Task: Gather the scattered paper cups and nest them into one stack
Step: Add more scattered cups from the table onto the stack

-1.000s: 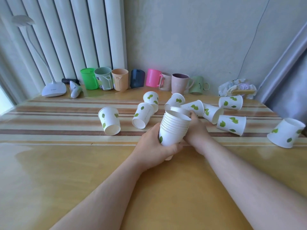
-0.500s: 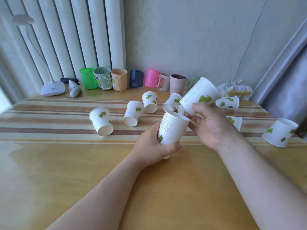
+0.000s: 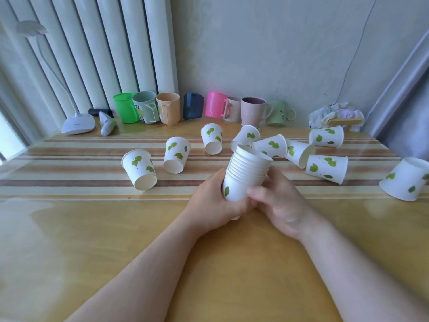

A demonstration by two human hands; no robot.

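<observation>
we hold the stack (image 3: 246,175) just above the tabletop (image 3: 116,240), left hand (image 3: 216,201) wrapped around its base, right hand (image 3: 276,201) with fingers (image 3: 257,190) closed on its side. its long axis tilts up and away, mouth toward the far right. just beyond that mouth lies the nearest loose cup (image 3: 270,146) on its side, closer to our right hand, we judge.

Half a second back the right hand (image 3: 282,201) held one loose cup raised above the stack (image 3: 247,174), mouth tipped away. That cup is no longer apart: it sits as the top rim of the stack. Right hand has dropped to the stack's lower right side, fingers (image 3: 256,191) wrapped on it, touching the left hand (image 3: 216,203). Stack reads one rim taller than a second ago.
</observation>
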